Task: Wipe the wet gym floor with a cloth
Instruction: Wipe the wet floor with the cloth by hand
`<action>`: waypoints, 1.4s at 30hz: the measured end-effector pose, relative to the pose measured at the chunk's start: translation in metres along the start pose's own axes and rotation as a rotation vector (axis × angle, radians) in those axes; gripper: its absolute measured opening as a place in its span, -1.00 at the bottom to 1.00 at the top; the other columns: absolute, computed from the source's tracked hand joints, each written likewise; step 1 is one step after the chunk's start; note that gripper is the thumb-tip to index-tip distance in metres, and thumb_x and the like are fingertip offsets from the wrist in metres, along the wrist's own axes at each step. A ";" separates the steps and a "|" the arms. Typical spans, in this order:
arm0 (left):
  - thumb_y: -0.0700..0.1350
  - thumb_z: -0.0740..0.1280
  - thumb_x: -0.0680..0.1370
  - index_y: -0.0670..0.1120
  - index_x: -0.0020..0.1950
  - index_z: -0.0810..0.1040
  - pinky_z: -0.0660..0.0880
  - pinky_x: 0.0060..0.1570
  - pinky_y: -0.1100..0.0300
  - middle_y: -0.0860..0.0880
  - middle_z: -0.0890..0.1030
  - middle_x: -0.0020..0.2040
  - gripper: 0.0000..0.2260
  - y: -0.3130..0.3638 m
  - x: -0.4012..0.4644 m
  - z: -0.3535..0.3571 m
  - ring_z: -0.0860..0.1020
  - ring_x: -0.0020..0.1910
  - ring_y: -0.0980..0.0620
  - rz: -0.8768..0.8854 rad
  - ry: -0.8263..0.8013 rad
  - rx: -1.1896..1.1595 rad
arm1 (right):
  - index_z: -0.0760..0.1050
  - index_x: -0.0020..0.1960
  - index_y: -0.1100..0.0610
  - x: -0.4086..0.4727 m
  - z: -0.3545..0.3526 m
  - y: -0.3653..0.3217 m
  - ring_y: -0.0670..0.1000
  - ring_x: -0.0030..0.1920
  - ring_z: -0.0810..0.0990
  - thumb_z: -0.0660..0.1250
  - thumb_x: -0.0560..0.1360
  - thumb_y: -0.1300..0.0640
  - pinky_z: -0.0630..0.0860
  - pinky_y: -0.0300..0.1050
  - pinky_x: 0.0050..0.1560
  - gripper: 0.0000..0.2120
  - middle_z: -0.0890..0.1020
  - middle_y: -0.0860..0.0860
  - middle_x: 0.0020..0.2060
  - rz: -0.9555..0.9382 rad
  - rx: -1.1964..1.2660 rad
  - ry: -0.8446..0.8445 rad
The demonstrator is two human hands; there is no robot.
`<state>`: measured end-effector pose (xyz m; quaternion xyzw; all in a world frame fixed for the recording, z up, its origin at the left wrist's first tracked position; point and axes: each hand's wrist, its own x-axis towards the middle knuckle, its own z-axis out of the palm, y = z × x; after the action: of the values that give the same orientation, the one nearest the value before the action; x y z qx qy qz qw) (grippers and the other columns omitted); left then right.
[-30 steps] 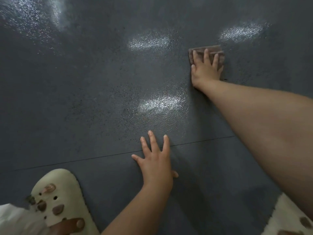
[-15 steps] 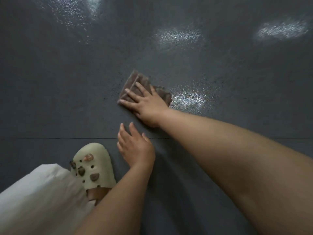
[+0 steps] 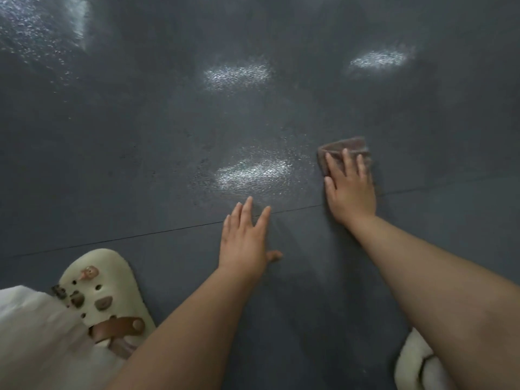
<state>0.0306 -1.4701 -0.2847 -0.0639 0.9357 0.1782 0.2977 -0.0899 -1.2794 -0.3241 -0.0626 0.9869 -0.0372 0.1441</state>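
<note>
— How far along does the wiping look?

— Partway, I'd judge. The right hand (image 3: pixel 350 187) lies flat with its fingers spread, pressing a brown cloth (image 3: pixel 344 150) onto the dark floor (image 3: pixel 140 153), just beyond a thin seam (image 3: pixel 168 229) between the floor tiles. The cloth sits to the right of the middle, mostly under the fingers.

— And the other hand?

— The left hand (image 3: pixel 246 237) holds nothing. It rests flat and open on the floor with its fingertips at the seam, likely as a prop for the body's weight.

— What is left to do?

— A glistening patch (image 3: pixel 253 174) lies just left of the cloth, and two more shine farther out, one in the middle (image 3: pixel 237 74) and one to the right (image 3: pixel 380 59). Another sheen spreads at the top left corner (image 3: pixel 36 26). Some of that may be lamp glare on a damp film, so I can't say how much water is really there.

— Anything hidden?

— Much of the cloth is covered by the hand, so its folds and size are unclear. A cream clog (image 3: pixel 101 294) with charms shows at the lower left, partly under pale fabric (image 3: pixel 31 342); a second clog (image 3: pixel 416 367) is cut off at the bottom right, behind the right forearm.
</note>
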 end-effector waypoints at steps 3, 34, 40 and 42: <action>0.20 0.38 0.45 0.08 0.55 -0.15 -0.18 0.49 0.01 -0.09 -0.27 0.54 -0.11 0.015 -0.002 0.008 -0.22 0.52 -0.10 0.027 -0.030 0.061 | 0.08 0.54 0.12 -0.025 0.006 0.040 0.22 0.51 0.01 0.09 0.59 -0.04 -0.03 0.10 0.49 -0.43 0.06 0.18 0.52 0.326 0.097 0.059; 0.21 0.50 0.30 0.16 0.53 -0.22 -0.01 0.46 -0.16 -0.14 -0.32 0.52 0.08 0.116 0.024 0.037 -0.23 0.52 -0.19 0.091 -0.084 0.335 | -0.06 0.55 -0.05 -0.021 -0.009 0.168 0.16 0.53 -0.16 -0.03 0.63 -0.11 -0.14 0.09 0.50 -0.47 -0.12 0.04 0.55 0.411 0.080 -0.029; 0.20 0.51 0.29 0.16 0.53 -0.21 0.00 0.45 -0.18 -0.14 -0.31 0.52 0.08 0.118 0.024 0.038 -0.22 0.52 -0.19 0.076 -0.083 0.336 | 0.17 0.51 0.00 -0.103 0.032 0.117 0.26 0.50 0.05 0.11 0.59 -0.02 -0.05 0.20 0.45 -0.50 0.13 0.14 0.52 0.686 0.201 0.127; 0.20 0.51 0.29 0.16 0.53 -0.21 0.01 0.45 -0.18 -0.14 -0.31 0.52 0.08 0.118 0.024 0.038 -0.21 0.52 -0.20 0.072 -0.080 0.338 | 0.34 0.44 0.08 -0.129 0.045 0.090 0.34 0.42 0.23 0.12 0.54 -0.02 0.10 0.28 0.40 -0.51 0.30 0.22 0.44 0.727 0.203 0.180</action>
<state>0.0048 -1.3470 -0.2927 0.0278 0.9414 0.0315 0.3348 0.0357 -1.1759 -0.3389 0.3092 0.9447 -0.0866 0.0660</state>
